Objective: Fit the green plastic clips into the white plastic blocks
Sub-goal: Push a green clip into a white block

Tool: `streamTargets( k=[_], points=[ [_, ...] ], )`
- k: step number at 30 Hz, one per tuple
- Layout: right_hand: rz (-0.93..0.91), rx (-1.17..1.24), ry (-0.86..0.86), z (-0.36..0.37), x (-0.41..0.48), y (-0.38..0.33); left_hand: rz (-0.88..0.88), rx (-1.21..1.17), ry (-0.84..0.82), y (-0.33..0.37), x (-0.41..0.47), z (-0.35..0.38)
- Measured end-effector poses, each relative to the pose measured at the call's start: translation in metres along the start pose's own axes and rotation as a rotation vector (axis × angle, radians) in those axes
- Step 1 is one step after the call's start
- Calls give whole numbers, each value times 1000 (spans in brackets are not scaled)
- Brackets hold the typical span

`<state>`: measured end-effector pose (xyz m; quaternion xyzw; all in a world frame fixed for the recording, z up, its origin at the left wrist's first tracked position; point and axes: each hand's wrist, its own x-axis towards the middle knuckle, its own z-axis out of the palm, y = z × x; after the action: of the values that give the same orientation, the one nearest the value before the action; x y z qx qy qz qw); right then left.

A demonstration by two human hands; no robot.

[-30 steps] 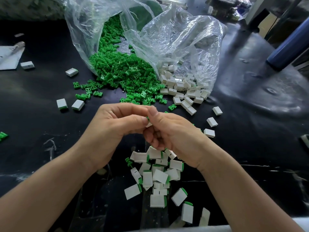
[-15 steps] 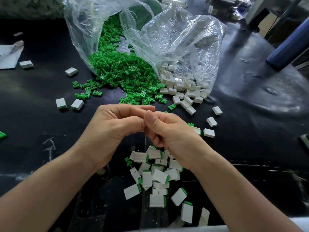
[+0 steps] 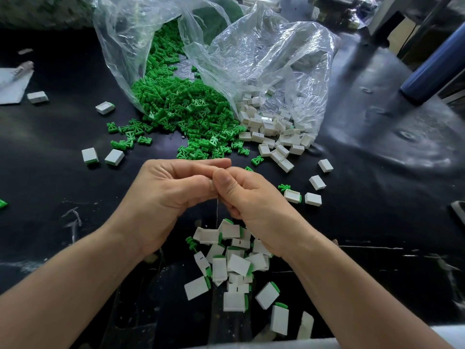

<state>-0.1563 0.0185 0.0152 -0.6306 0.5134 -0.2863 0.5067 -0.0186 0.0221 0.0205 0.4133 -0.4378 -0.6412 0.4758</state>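
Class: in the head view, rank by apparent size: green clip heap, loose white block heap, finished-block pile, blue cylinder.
1. green clip heap
2. finished-block pile, though nearness to the camera enlarges it
3. loose white block heap and blue cylinder: alike, unranked; cylinder cropped.

Light falls from the far right, laying broad pale glare on the black tabletop (image 3: 392, 137) toward its far right corner. The clear bags (image 3: 264, 54) glint with white highlights. The tabletop's left edge is dim. Clips (image 3: 181, 109) and blocks (image 3: 271, 129) at mid-tabletop are sharp. The far corners look soft, straight lines bend near the frame's edges, and shadows are faint.
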Motion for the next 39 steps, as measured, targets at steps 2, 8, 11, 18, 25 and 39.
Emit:
streamTargets(
  k=[2,8,11,18,25,39],
  points=[
    [-1,-19,10,0,0,0,0,-21,4,0,0,0],
    [-19,-22,16,0,1,0,-12,-56,9,0,0,2],
    [-16,20,21,1,2,1,-13,-58,5,-1,1,1],
    [-21,-64,72,-9,3,0,2,-2,14,-2,3,-1],
    [-23,-401,549,-55,15,12,5,227,-79,-2,-3,4],
    [274,-853,508,-80,21,31,4,323,-88,-3,-2,4]
  ],
)
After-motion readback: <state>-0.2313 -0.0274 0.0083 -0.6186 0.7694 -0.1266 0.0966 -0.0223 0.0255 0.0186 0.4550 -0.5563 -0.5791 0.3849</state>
